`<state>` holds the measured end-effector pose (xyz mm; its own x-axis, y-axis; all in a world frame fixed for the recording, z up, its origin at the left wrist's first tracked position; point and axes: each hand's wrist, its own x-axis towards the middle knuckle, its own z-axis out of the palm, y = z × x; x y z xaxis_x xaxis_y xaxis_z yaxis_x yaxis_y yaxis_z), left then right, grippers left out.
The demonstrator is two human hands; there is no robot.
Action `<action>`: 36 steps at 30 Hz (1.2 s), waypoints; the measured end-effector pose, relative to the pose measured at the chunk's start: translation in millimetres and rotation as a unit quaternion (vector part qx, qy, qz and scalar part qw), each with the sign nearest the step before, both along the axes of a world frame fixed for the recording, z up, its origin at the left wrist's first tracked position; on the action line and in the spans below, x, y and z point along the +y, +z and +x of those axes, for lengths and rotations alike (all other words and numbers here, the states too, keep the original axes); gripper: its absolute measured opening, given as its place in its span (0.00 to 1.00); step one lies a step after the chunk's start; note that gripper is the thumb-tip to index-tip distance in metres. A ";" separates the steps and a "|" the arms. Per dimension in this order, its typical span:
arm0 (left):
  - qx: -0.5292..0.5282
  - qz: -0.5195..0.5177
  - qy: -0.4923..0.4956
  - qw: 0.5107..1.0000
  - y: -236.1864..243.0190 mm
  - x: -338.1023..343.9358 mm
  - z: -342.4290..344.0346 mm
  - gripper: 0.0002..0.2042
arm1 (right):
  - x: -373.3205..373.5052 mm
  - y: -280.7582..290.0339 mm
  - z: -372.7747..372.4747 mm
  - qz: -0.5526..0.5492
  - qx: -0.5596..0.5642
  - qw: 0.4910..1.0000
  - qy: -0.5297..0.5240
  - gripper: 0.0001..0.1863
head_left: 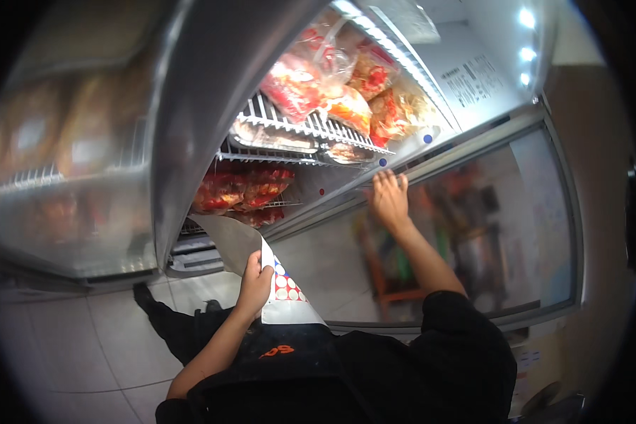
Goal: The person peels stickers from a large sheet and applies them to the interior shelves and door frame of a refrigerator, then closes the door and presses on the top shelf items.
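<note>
My left hand point(254, 284) grips a sheet of round stickers point(287, 311) by its edge, thumb on top. One part of the sheet curls away toward the fridge; the visible face carries rows of white, red and blue circles. My right hand point(390, 198) is at the inner edge of the open glass fridge door point(466, 240), fingers stretched and slightly bent, nothing visible in them. Just beyond its fingertips is a blue dot point(382, 162) on the fridge's side edge. Another blue dot point(427, 139) and a red dot point(321, 191) sit along that edge.
Wire shelves point(261, 113) inside the lit fridge hold clear bags of red and orange food point(297, 85), flat packs point(272, 138) and lower red bags point(240, 187). A closed glass door point(63, 177) stands left. Tiled floor point(113, 346) lies below.
</note>
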<state>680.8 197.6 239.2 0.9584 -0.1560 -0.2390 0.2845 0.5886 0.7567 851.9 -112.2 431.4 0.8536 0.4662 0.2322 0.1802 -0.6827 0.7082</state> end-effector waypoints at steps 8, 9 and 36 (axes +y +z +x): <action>-0.038 0.062 -0.092 0.993 3.5 -24.4 15.9 0.21 | 70.4 -143.2 -174.4 0.677 0.504 0.534 -0.051 0.25; -0.024 0.065 -0.110 0.992 1.1 -26.6 15.5 0.20 | 81.3 -153.6 -189.4 0.701 0.472 0.532 -0.049 0.27; 0.077 0.125 -0.286 0.947 32.2 -116.7 17.1 0.18 | 12.8 -137.1 -233.1 0.846 0.283 0.426 -0.149 0.15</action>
